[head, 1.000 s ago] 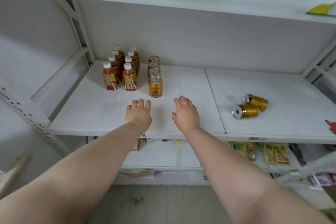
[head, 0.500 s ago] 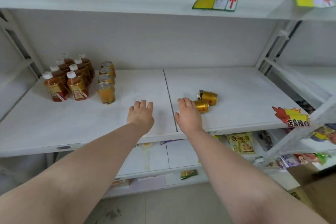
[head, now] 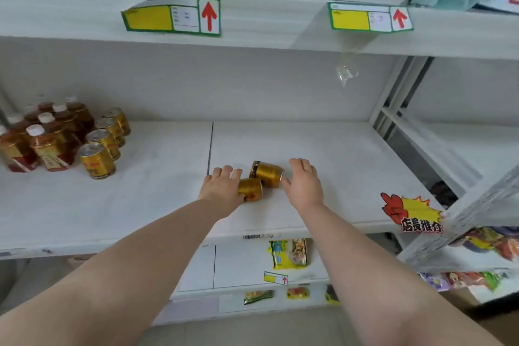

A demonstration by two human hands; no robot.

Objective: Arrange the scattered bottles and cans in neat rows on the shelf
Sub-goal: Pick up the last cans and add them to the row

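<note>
Two gold cans lie on their sides in the middle of the white shelf (head: 345, 160). My left hand (head: 222, 188) rests against the left end of the nearer can (head: 250, 189), its fingers fairly straight. My right hand (head: 304, 182) is just right of the farther can (head: 268, 174), with the thumb touching the can's end and the fingers relaxed. At the shelf's far left, brown tea bottles with white caps (head: 47, 146) stand in two rows. Beside them runs a row of several upright gold cans (head: 98, 160).
A red and yellow promo tag (head: 411, 213) sticks out at the shelf's front right edge. The upper shelf's lip carries green and yellow price tags (head: 171, 15). A white upright (head: 393, 93) bounds the right side. Snack packets (head: 289, 253) lie on the lower shelves.
Both hands moved right and forward onto the shelf. They now flank the two lying cans, the left touching the nearer one and the right thumb touching the farther one. The view swung right.
</note>
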